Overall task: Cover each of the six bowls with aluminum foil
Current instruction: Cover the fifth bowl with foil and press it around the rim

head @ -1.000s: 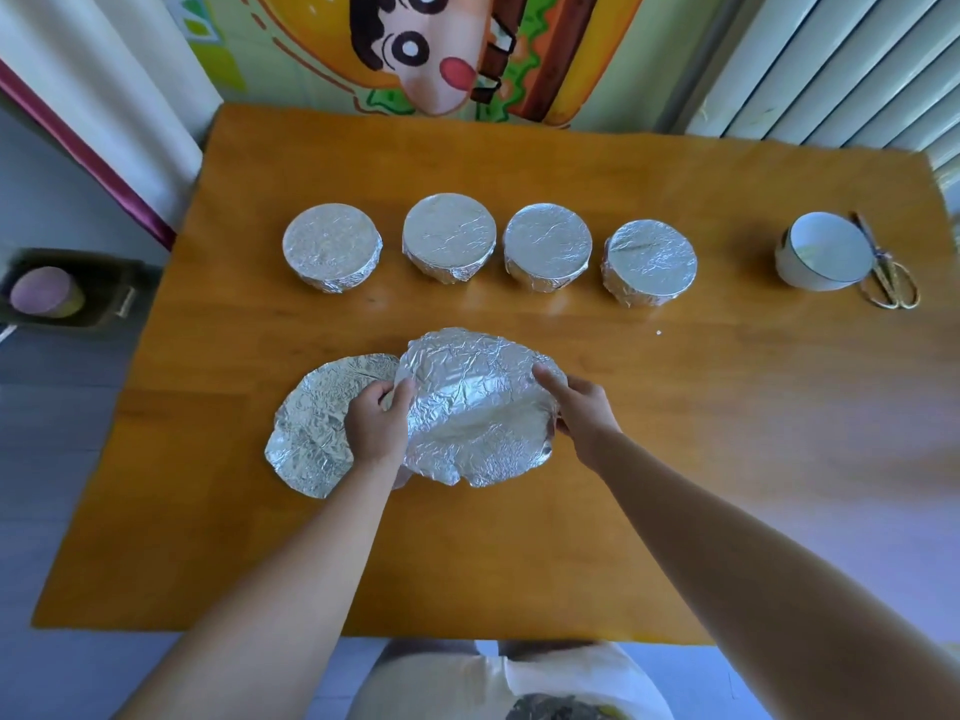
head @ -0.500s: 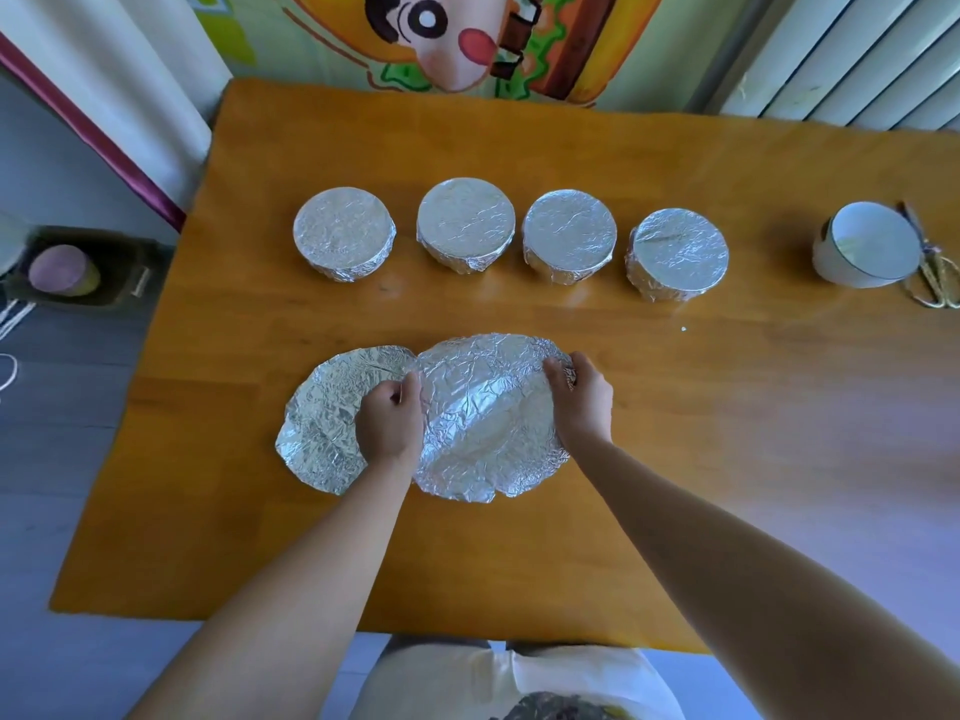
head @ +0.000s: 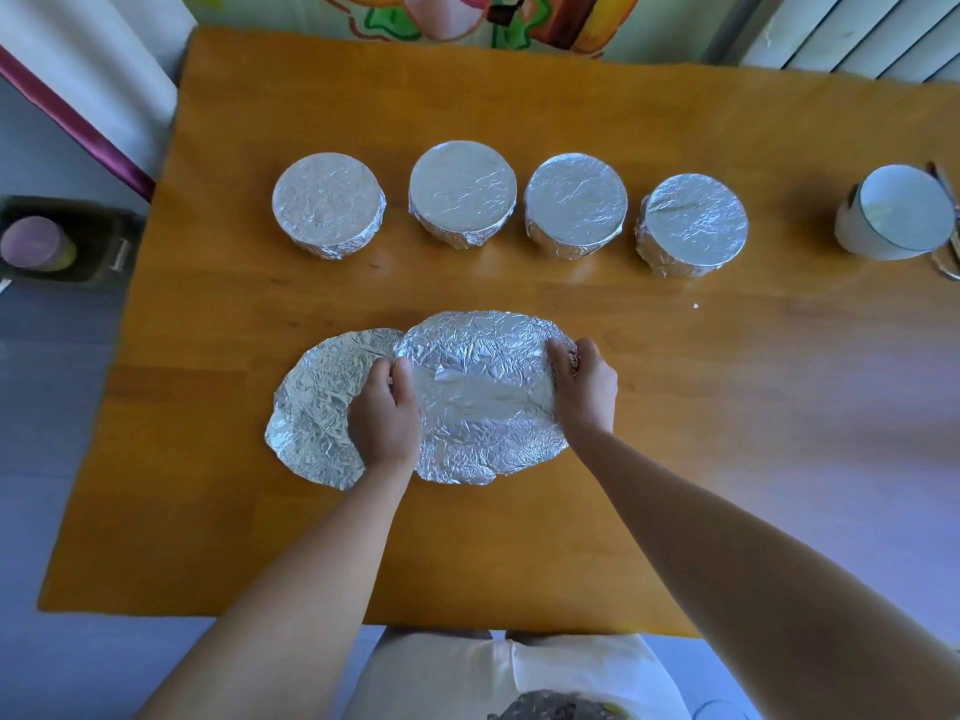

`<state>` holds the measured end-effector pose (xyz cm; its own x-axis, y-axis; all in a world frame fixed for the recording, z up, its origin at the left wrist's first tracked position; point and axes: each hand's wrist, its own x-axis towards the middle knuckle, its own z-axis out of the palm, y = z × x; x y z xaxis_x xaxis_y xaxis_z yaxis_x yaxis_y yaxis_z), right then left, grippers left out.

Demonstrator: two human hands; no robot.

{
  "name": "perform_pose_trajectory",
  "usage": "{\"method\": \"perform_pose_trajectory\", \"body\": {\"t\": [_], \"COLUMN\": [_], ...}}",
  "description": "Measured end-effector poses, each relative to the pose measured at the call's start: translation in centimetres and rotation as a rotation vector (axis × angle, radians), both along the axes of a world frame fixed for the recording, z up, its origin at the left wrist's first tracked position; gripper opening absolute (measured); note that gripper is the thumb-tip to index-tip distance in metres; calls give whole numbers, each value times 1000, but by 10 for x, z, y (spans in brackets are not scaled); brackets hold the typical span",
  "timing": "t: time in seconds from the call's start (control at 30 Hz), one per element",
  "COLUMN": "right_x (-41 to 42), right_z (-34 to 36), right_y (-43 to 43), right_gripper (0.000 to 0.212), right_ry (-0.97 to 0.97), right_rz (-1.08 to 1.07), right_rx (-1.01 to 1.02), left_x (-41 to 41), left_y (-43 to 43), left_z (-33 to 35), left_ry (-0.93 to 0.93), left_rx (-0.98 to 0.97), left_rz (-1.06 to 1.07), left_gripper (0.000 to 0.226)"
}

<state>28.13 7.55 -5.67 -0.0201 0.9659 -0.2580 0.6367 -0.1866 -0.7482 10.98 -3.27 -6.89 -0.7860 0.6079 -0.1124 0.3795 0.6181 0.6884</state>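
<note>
Head view: row of four covered bowls (head: pixel 461 200) along the far part of the worktop (head: pixel 519 553), well apart from both hands. At far right, a white uncovered bowl (head: pixel 893 215), with scissors (head: pixel 946 265) just beside it at the frame edge. Sixth bowl not visible; whether under the sheet in hand, cannot tell.

Near the middle of the worktop: held foil sheet (head: pixel 480 402), crumpled, roughly oval, its left edge overlapping a second foil sheet (head: pixel 317 407) lying flat. Grip: left hand (head: pixel 384 415) clamped on the left edge, thumb on top, fingers curled; right hand (head: pixel 584 392) clamped on the right edge, fingers curled over the rim. Hands apart, sheet spanning between them.

Handling, by judgement: expect very light, thin, limp material. Keeps any crease once bent. Likely to tear at the edge under a sharp pull. Take hold at two opposite edges, as now, with a light pinch and slight tension to prevent sagging or folding onto itself. Avoid pressing the centre before seating over a rim. Avoid dragging across the second foil sheet; likely to snag or shift it.

Change from one second ago: then raised and tilted, far side lifted, right index finger on top near the far-right edge. Now lower and flatter, right hand moved round to the side edge. Left grip much the same. Covered bowls, white uncovered bowl and second foil sheet unmoved; apparent shift owed to camera motion.
</note>
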Motion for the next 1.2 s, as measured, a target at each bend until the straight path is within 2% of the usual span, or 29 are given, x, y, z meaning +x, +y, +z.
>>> {"method": "perform_pose_trajectory", "body": {"t": [0.63, 0.87, 1.07, 1.2], "right_x": [0, 2, 3, 3], "right_z": [-28, -39, -39, -37], "right_y": [5, 6, 6, 6], "right_gripper": [47, 41, 50, 52], "right_ry": [70, 154, 218, 235], "right_rz": [42, 48, 79, 81], "right_rx": [-39, -110, -169, -215], "left_x": [3, 6, 10, 8], "left_y": [-2, 1, 4, 4], "left_z": [-24, -28, -28, -28], "left_ry": [-141, -83, -16, -7], "left_rx": [4, -18, -4, -24], "left_rz": [-26, -23, -96, -72], "left_gripper": [39, 35, 39, 36]}}
